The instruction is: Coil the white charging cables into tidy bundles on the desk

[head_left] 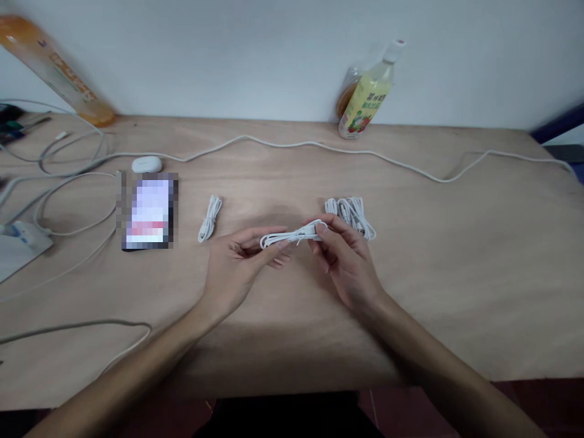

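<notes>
A coiled white charging cable (292, 235), cinched at its middle with a tie, is held up between both hands above the table. My left hand (241, 258) pinches the looped end with thumb and fingers. At the other end, the thumb and fingers of my right hand (344, 252) close on the part with the plug. Beyond my left hand lies a single bundled white cable (210, 218). Several more bundled white cables (351, 213) lie side by side just past my right hand, which partly covers them.
A phone (150, 210) with a lit, blurred screen lies left, near a white earbud case (146, 164). A power strip (25, 243) and loose cords occupy the left edge. A long white cord (283, 145) crosses the back. A yellow-labelled bottle (367, 97) and an orange-capped bottle (59, 70) stand by the wall.
</notes>
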The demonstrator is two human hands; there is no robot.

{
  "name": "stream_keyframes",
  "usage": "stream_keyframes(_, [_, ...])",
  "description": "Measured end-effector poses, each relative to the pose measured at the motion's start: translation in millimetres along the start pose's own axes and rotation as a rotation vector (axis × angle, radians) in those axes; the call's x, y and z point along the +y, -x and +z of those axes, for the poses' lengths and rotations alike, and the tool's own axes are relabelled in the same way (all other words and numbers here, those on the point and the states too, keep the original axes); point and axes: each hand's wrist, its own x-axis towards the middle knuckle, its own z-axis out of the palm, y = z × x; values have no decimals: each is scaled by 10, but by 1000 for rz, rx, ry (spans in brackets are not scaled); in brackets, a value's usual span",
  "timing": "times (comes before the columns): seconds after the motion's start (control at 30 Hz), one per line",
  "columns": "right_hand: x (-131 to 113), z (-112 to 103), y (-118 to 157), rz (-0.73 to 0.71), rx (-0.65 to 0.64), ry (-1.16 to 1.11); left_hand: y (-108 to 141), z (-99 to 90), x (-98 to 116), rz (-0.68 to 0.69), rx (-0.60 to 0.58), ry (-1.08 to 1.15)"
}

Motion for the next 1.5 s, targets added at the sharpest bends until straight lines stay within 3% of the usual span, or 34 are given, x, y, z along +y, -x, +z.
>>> stream_keyframes(0.17, [0,3,-8,0,15,-5,8,-11,-18,2,-35,8])
stream_keyframes(0.47, [-41,16,-33,93,36,-150,6,14,-64,215,12,-65])
stream_keyframes(0.67, [-30,0,-37,140,3,-158,10,-13,-98,148,10,-76])
stream_keyframes(1.13, [31,17,2,-67,3,80,18,35,-1,131,-1,12])
stream_keyframes(1.5, [-5,25,11,-90,5,177,23,43,-3,119,11,-15])
